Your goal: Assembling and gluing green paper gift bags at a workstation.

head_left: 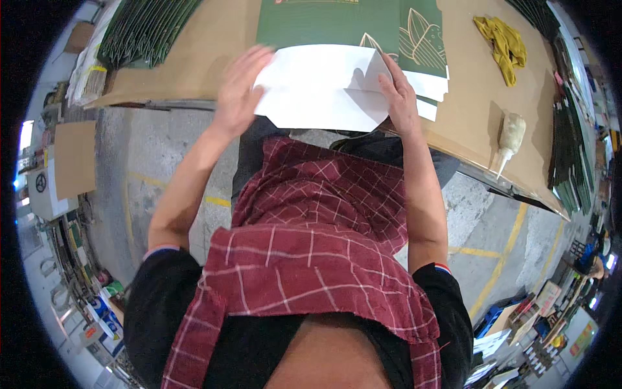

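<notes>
A green printed paper bag [330,24] lies flat near the table's front edge, its white inner side [317,91] turned up as a wide panel towards me. My left hand [241,94] grips the panel's left edge, fingertips at the far corner and thumb near its middle. On the other side, my right hand [402,97] pinches the right flap between thumb and fingers, and its shadow falls on the white paper. More green sheets [424,39] with gold line drawings and white edges lie under and to the right of the bag.
A squeeze bottle [512,133] with a pale nozzle lies on the brown tabletop [463,123] at right, with a mustard-yellow cloth [502,45] beyond it. Stacked green folded bags stand at far left [146,29] and along the right edge [571,146]. A cardboard sheet [74,159] stands left.
</notes>
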The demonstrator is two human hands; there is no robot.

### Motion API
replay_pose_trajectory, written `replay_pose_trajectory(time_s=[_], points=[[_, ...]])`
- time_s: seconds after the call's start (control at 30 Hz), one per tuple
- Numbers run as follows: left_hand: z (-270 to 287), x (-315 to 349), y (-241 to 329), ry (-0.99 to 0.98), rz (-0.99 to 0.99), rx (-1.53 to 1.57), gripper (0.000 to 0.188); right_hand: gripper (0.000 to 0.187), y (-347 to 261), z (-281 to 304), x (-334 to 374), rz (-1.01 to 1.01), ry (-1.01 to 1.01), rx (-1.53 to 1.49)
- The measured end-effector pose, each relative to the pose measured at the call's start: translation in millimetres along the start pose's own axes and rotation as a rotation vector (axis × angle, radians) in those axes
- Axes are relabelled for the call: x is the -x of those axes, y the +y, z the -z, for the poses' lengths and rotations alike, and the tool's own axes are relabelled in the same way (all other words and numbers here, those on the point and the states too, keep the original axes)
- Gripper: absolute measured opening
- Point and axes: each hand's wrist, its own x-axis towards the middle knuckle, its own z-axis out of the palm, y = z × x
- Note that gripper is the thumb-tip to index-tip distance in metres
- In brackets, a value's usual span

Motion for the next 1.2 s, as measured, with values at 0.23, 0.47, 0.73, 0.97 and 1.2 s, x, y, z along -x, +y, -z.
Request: replay_pose_trajectory(time_s=[0.23, 0.47, 0.73, 0.97, 1.2], points=[[-68, 20, -32, -0.071, 0.215, 0.180, 0.060, 0.043, 3, 1, 34, 0.003, 0.274, -0.062], [-93, -11, -8, -0.429, 0.140, -0.375, 0.073, 0.055, 16, 0, 36, 0.086, 0.191, 1.264], [-99, -13, -19, -0.357, -0.048, -0.437, 0.074, 0.061, 11, 14, 48, 0.222, -0.036, 1.371], [-73, 9, -24, -0.423, -0.310, -0.216, 0.070, 0.066, 5, 39, 101, 0.365, -0.320, 1.242], [-71, 18, -26, -0.354, -0.346, -0.162, 0.059, 0.051, 17, 36, 106, 0.484, -0.004, 1.014]])
